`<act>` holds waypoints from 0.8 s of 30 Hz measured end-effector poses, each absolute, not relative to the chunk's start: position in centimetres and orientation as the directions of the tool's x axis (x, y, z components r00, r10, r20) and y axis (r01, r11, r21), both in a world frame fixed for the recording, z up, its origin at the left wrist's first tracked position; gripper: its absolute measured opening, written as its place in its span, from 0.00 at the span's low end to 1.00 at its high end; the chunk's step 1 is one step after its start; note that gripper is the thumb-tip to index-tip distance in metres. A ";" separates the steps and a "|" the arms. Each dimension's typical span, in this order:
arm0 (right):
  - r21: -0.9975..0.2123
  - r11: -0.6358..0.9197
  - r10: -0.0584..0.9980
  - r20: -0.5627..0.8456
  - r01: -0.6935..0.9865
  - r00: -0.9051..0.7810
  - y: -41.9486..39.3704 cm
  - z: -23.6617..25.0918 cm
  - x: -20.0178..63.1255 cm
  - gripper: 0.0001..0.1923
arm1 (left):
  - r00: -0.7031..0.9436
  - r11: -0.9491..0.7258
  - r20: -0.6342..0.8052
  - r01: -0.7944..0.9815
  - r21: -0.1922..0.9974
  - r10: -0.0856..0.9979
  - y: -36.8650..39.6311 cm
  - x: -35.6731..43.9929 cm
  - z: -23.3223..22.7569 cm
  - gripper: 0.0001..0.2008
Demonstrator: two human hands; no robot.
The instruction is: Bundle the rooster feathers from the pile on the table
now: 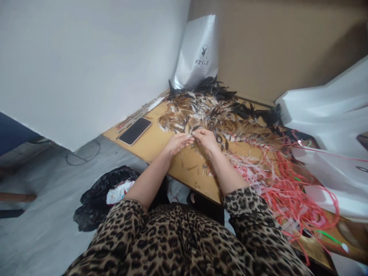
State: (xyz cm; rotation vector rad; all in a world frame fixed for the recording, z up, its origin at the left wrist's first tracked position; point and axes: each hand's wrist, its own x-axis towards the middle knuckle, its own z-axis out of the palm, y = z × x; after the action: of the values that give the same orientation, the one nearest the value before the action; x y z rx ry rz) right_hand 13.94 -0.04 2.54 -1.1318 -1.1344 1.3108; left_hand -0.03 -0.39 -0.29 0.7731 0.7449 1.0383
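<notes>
Over the wooden table [152, 143], my left hand [178, 143] and my right hand [206, 139] meet with fingertips pinched together. A small tan-and-dark feather [188, 128] appears to rise from the pinch; its lower end is hidden by the fingers. Just beyond the hands lies a wide pile of brown and tan feathers [189, 109]. Darker black feathers [209, 89] edge its far side. Beside my right hand is a small dark ring-shaped thing [219, 138]. Loose feather bits [188, 165] are scattered on the tabletop below my hands.
A phone [135, 130] lies at the table's left edge. Tangled pink-red plastic strips [287, 188] spread over the right side. A white bag [198, 50] stands against the wall, and white sheeting [330, 111] is at right. A black plastic bag [97, 195] sits on the floor.
</notes>
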 end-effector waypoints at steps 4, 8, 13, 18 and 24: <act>-0.997 -0.013 1.000 -0.011 -0.075 -0.021 -0.1 2.5 13.8 0.14 | 0.322 0.295 -0.157 -0.441 0.848 0.933 -0.4 0.1 -0.2 0.06; -0.997 -0.010 1.000 -0.010 -0.074 -0.009 -0.1 2.3 13.7 0.15 | 0.319 0.294 -0.160 -0.434 0.851 0.934 -0.5 0.2 -0.2 0.05; -0.998 -0.028 1.000 -0.027 -0.062 -0.012 0.0 2.1 13.7 0.16 | 0.336 0.305 -0.160 -0.441 0.844 0.928 -0.4 0.0 -0.3 0.05; -0.993 -0.087 0.994 -0.081 -0.085 -0.072 -0.1 2.3 13.9 0.16 | 0.353 0.270 -0.120 -0.416 0.868 0.928 -0.4 -0.1 -0.3 0.08; -0.999 -0.043 0.999 -0.042 -0.012 -0.028 0.2 1.9 14.0 0.16 | 0.312 0.225 -0.120 -0.325 0.919 0.942 -0.6 0.2 -0.2 0.10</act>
State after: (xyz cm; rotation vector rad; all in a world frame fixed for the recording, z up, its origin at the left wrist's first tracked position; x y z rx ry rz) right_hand 14.02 0.18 1.90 -1.2177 -1.1997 1.2670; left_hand 0.25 -0.63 -0.20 0.9420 0.8183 1.0236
